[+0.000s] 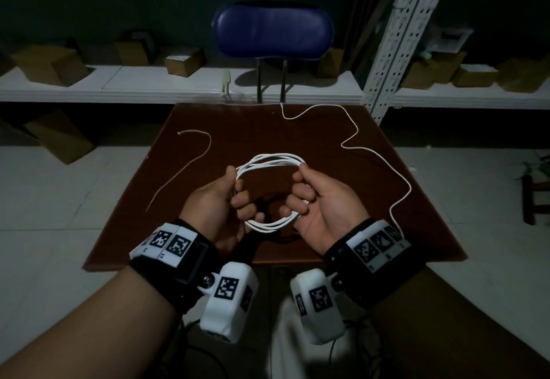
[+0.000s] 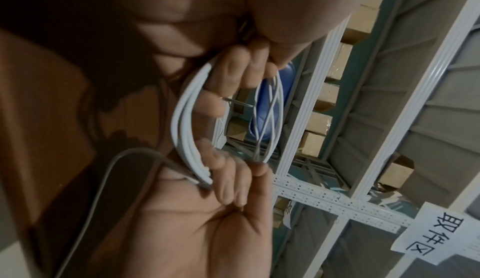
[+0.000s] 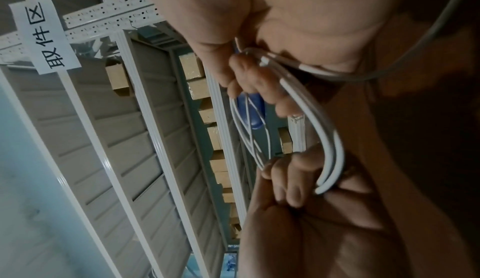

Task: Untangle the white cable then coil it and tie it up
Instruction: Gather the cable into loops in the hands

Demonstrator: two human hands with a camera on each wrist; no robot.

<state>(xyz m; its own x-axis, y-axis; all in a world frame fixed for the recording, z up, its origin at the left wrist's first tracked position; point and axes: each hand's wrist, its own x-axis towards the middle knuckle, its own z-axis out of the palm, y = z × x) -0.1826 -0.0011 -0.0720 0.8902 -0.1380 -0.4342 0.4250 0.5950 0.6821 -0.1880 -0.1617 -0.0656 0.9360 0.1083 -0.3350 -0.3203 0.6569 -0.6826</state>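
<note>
Above the brown table [image 1: 253, 128] I hold a white cable coil [image 1: 272, 161] of several loops between both hands. My left hand [image 1: 238, 197] grips its left side with curled fingers, and my right hand [image 1: 300, 195] grips its right side. The cable's loose tail [image 1: 357, 148] snakes from beside my right wrist across the table's right half to the far edge. In the left wrist view the coil [image 2: 182, 118] passes under the left fingers [image 2: 233, 67]. The right wrist view shows the coil [image 3: 327, 122] under the right fingers [image 3: 249, 81].
A thinner white cord [image 1: 196, 158] lies loose on the table's left half. A blue chair [image 1: 272, 32] stands behind the table's far edge. White metal shelving [image 1: 387, 51] with cardboard boxes [image 1: 184, 62] lines the back wall. Pale tiled floor surrounds the table.
</note>
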